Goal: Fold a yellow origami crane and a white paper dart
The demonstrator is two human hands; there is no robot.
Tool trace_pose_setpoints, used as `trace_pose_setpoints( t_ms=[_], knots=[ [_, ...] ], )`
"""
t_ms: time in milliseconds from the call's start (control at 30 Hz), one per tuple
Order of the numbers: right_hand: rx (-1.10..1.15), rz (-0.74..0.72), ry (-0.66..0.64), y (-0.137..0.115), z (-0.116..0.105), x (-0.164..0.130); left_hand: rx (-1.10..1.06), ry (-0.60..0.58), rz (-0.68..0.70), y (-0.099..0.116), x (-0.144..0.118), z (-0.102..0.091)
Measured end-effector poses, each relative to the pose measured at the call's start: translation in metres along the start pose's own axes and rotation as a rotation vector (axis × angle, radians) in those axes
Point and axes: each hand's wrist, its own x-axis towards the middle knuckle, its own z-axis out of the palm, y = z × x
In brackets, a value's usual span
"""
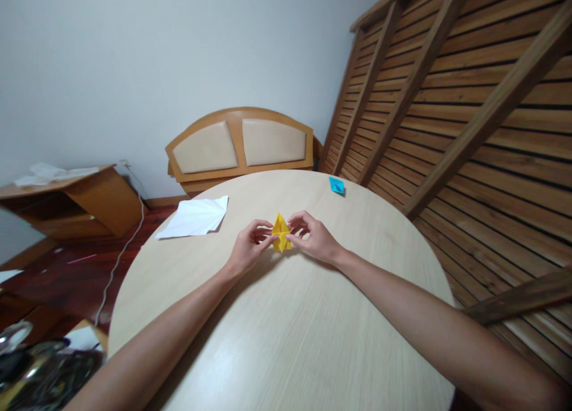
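- Pinching a small yellow folded paper (pixel 281 233) from both sides, the two hands are meeting near the middle of the round tabletop (pixel 286 327), slightly toward its far side.
- Head view: the left hand (pixel 248 248) is closing thumb and fingertips on the paper's left edge; the right hand (pixel 313 234) is doing the same on the right edge, fingers curled over the top.
- The yellow paper is standing roughly upright between the fingertips, pointed at top and bottom, its lower tip at or just above the tabletop; cannot tell whether it is touching.
- Both forearms are stretching in from the near edge, lying low over the wood.
- A white creased sheet (pixel 195 217) is lying flat to the left of the hands, near the tabletop's left rim.
- A small blue folded paper (pixel 336 185) is sitting at the far right rim, well apart from the hands.
- Beyond the tabletop, a padded headboard (pixel 241 144) is leaning against the wall, and a slatted wooden frame (pixel 469 101) is leaning on the right.
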Motion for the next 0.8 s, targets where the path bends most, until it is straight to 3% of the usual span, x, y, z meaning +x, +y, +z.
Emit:
trace_pose_setpoints(
  t_ms=[800],
  knots=[
    [-0.074, -0.057, -0.020, -0.0022, -0.0018, 0.0012, 0.237, -0.073, 0.109, 0.0074, -0.0036, -0.0020]
  ],
)
